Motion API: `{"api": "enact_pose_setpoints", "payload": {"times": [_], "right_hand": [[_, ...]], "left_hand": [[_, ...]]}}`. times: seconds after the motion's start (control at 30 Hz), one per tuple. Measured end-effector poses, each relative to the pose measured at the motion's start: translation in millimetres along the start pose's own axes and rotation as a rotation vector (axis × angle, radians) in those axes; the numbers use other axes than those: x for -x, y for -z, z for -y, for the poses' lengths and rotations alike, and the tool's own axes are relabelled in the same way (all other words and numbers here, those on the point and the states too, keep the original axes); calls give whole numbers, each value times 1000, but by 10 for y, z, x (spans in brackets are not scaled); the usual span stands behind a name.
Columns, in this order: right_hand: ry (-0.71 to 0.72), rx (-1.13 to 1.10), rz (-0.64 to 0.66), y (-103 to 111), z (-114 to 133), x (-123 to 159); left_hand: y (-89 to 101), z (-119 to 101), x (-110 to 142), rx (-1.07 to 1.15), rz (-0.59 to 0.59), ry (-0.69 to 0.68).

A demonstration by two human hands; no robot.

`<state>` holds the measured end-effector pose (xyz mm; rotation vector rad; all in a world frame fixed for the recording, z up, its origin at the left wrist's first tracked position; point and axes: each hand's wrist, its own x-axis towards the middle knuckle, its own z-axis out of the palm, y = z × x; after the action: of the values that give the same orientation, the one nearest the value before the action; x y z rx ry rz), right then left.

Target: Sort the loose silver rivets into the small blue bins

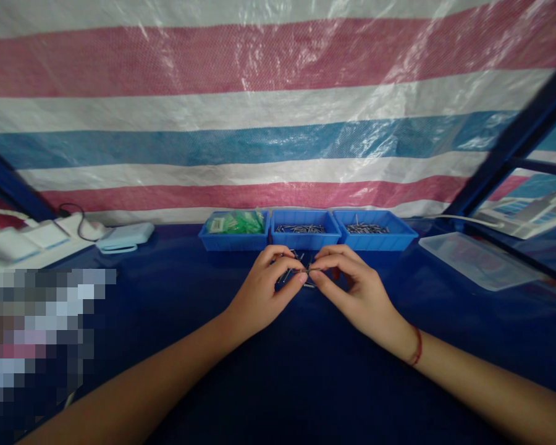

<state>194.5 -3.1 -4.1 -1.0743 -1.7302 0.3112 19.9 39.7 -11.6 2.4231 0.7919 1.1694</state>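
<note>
Left hand, right hand: fingers clamped on small metal piece (type unclear), before middle blue bin; loose metal pieces nearby, unsorted; bin part-filled.

Striped sheet behind blue table.

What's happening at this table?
A person's left hand and right hand meet at the fingertips, pinching a small thin piece, too small to identify. Loose metal pieces lie around there on the blue table. Behind, the left bin holds green packets; the middle bin and right bin hold metal pieces.
</note>
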Motion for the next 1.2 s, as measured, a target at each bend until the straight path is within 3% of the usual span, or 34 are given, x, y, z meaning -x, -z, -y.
{"api": "enact_pose_setpoints", "payload": {"times": [0.23,0.47,0.53,0.67,0.77,0.87,1.0,1.13,1.2], "right_hand": [[-32,58,5,6,-61,-8],[-31,61,154,-15,-91,3],[-28,93,105,34,-106,-46],[9,292,-123,317,-245,-245],[10,552,-315,625,-418,-383],[-63,894,-377,861,-553,-425],[-121,1131,-320,904,-574,-387],[-5,1018,-233,699,-441,-353],[95,870,-85,557,-334,-319]], "left_hand": [[10,-13,2,-12,-53,11],[21,-15,-8,-16,-71,17],[10,-4,-6,-45,-62,42],[-22,1,20,-221,5,64],[-40,-14,43,-339,101,31],[-43,-25,53,-387,147,9],[-38,-29,56,-404,175,16],[-39,-47,62,-422,200,31],[-47,-58,68,-443,217,28]]}}
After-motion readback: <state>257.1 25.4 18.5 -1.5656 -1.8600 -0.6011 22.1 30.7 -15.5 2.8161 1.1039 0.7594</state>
